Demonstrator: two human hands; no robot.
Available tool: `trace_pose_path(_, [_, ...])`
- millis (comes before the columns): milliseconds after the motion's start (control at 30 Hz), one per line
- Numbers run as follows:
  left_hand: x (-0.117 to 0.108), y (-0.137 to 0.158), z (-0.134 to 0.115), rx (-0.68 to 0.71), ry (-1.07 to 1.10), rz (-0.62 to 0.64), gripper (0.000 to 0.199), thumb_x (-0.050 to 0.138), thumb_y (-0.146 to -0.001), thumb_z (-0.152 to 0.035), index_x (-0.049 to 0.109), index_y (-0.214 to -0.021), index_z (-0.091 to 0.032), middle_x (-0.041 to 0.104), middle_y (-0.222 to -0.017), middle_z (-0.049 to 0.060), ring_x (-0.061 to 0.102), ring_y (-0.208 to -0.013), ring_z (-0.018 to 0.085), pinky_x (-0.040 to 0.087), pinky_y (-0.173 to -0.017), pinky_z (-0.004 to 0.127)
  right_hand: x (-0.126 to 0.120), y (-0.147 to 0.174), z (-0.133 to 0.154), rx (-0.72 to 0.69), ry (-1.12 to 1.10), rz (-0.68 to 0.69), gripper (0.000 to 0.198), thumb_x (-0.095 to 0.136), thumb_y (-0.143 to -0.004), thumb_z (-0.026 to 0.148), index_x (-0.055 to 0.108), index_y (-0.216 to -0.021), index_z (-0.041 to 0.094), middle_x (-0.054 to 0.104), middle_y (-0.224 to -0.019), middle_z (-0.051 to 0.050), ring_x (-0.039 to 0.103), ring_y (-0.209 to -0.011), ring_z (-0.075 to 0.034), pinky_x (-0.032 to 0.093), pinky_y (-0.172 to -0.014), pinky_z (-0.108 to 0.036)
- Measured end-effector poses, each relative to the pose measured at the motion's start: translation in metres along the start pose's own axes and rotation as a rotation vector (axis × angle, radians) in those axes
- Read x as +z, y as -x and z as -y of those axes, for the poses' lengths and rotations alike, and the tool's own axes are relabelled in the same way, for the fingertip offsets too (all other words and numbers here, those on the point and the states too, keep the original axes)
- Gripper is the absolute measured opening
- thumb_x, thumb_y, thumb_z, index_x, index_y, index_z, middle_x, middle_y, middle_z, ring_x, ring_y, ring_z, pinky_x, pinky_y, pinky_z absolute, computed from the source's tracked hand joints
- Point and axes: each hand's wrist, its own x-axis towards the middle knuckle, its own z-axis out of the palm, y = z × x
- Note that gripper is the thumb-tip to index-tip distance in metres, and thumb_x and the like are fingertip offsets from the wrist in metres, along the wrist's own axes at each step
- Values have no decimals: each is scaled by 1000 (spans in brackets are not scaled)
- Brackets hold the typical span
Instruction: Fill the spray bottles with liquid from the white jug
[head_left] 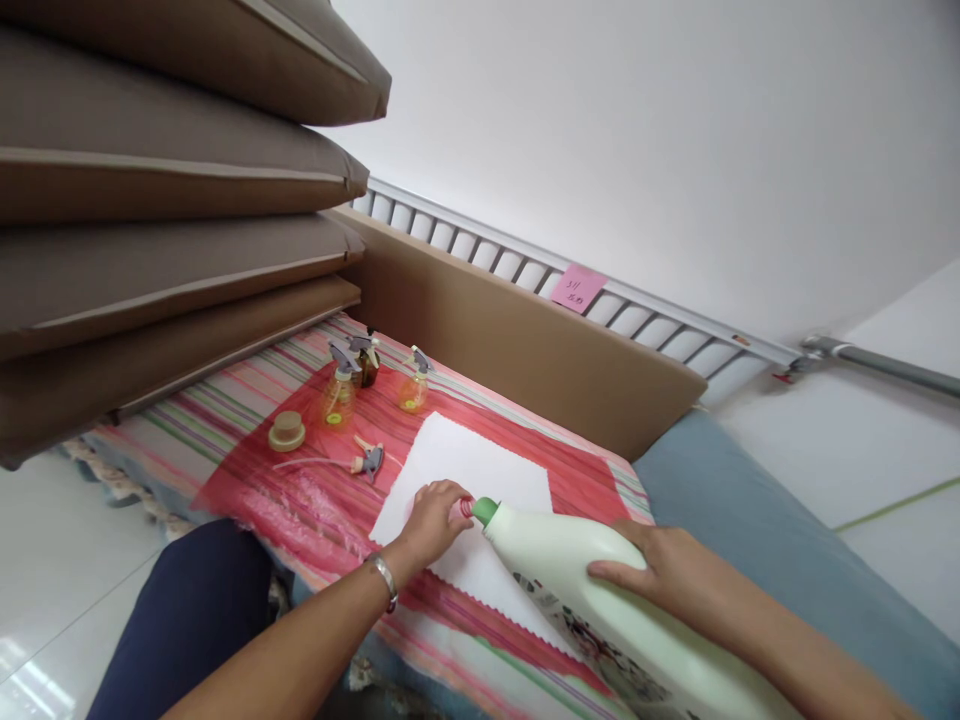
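My right hand (pixel 649 565) is wrapped round a large pale green jug-like bottle (pixel 555 545), which is tipped over to the left. Its green spout (pixel 486 511) meets the red threaded neck (pixel 466 507) of a small bottle. Around that small bottle the fingers of my left hand (pixel 435 520) are closed, and they hide most of its body. Both are over a white sheet with zigzag edges (pixel 480 460). To the left lies a grey and cream spray trigger head (pixel 369 462) with a thin clear tube, beside a round cream-coloured lid or cup (pixel 286 431).
Amber spray bottles (pixel 339 395) stand at the back left, another (pixel 414 385) a little right of them. Red plastic film (pixel 300 510) covers part of the striped cloth (pixel 172 430). Stacked brown cushions (pixel 172 180) rise at left; a brown board (pixel 510 340) leans behind, against a white radiator.
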Motion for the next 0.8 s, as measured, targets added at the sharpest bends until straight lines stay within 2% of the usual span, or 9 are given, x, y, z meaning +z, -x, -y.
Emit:
trace_pose_path(400, [2, 1, -1, 6, -14, 0, 24, 67, -72, -28, 62, -95, -24, 63, -99, 3, 53, -97, 22, 36, -89, 38, -5, 0, 2, -5, 0, 9, 37, 52, -73, 59, 64, -82, 24, 70, -83, -5, 63, -76, -25, 46, -64, -32])
trace_pose_path(633, [2, 1, -1, 5, -15, 3, 24, 67, -71, -26, 63, -94, -24, 63, -100, 3, 53, -98, 22, 36, -89, 38, -7, 1, 3, -24, -12, -21, 30, 55, -73, 54, 62, -78, 26, 70, -81, -5, 63, -73, -26, 45, -61, -32])
trace_pose_path(800, [2, 1, -1, 12, -8, -3, 25, 68, -71, -24, 62, -95, -24, 63, -101, 3, 54, -98, 22, 36, -89, 37, -7, -2, 1, -18, -3, -5, 34, 54, -72, 58, 62, -79, 26, 70, -80, -4, 63, -73, -25, 44, -61, -31])
